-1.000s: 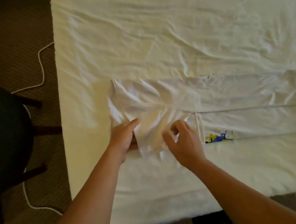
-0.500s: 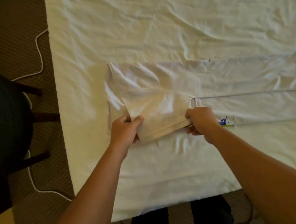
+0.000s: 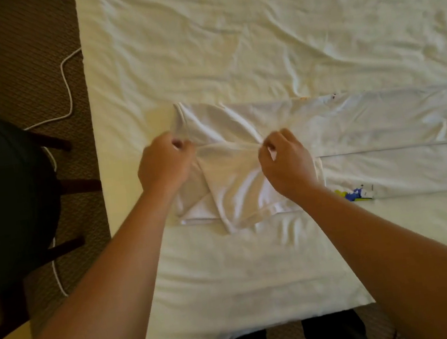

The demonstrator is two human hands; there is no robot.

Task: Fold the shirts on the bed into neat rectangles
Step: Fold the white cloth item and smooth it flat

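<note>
A white shirt (image 3: 368,133) lies as a long folded strip across the bed, its right end running out of view. A blue and yellow print (image 3: 355,194) peeks out at its near edge. My left hand (image 3: 166,162) pinches the cloth at the strip's left end. About a hand's width to the right, my right hand (image 3: 286,158) pinches the same cloth. The fabric between them is pulled up and taut, and the sleeve (image 3: 238,201) hangs wrinkled below them.
The bed (image 3: 228,40) is covered by a wrinkled white sheet. Its left edge borders brown carpet (image 3: 26,58) with a white cable (image 3: 66,84). A dark chair (image 3: 4,198) stands close on the left. My legs are at the bed's near edge.
Both hands have moved away from me, from the sleeve's near edge up to the middle of the strip, drawing the cloth with them. The sleeve is now bunched and wrinkled.
</note>
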